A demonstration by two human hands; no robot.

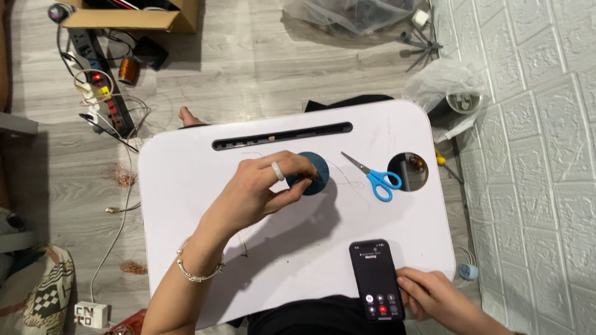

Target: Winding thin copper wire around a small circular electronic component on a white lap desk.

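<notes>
My left hand, with a pale ring and a silver bracelet at the wrist, reaches over the white lap table and grips a dark teal round object near the table's middle. Part of that object is hidden by my fingers. My right hand rests at the table's near right edge, fingers touching the side of a black phone with a lit screen that lies flat on the table. Blue-handled scissors lie just right of the round object.
The table has a long dark slot along its far side and a round cup hole at the right. A power strip with cables, a cardboard box and copper wire lie on the floor at left. A white brick-pattern wall stands right.
</notes>
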